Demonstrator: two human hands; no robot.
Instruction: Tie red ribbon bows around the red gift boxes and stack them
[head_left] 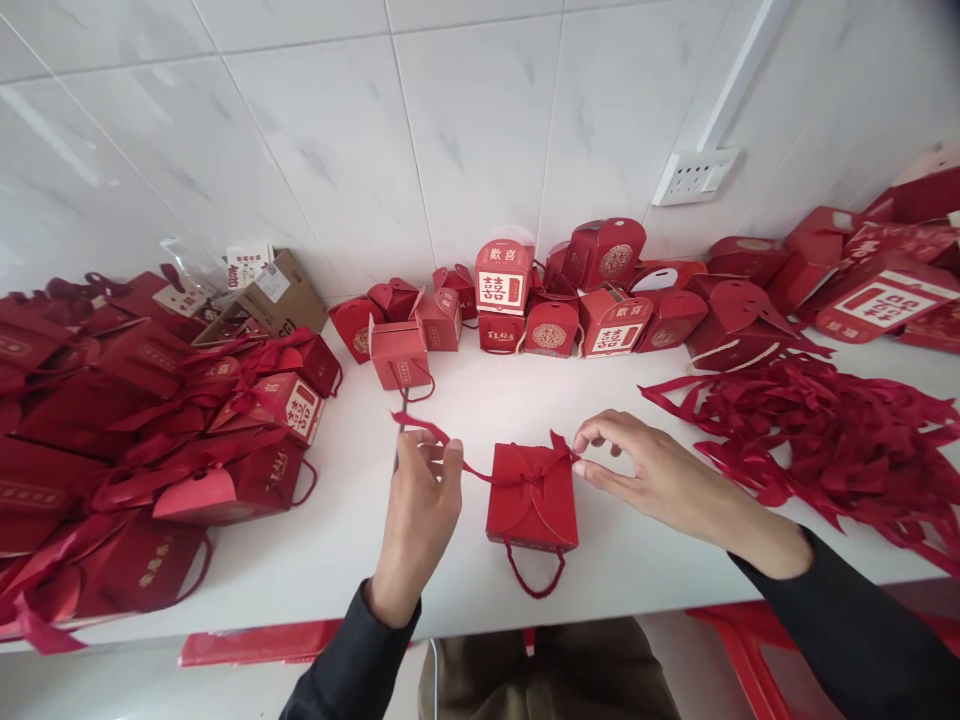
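A small red gift box (525, 520) with a cord handle stands on the white table in front of me. Across its folded top lies a dark red ribbon (480, 474), crossed near the middle. My left hand (429, 490) pinches the ribbon's left part between thumb and fingers, left of the box, with the tail trailing away past the fingers. On the other side, my right hand (622, 462) has thumb and forefinger closed on the ribbon's right end, at the box's upper right corner.
Red gift boxes tied with ribbons (240, 470) are piled at the left. More boxes (551, 325) line the tiled wall, one stacked on another. Loose ribbons (832, 440) lie heaped at the right. An open cardboard box (277, 300) sits back left; a socket (694, 177) is on the wall.
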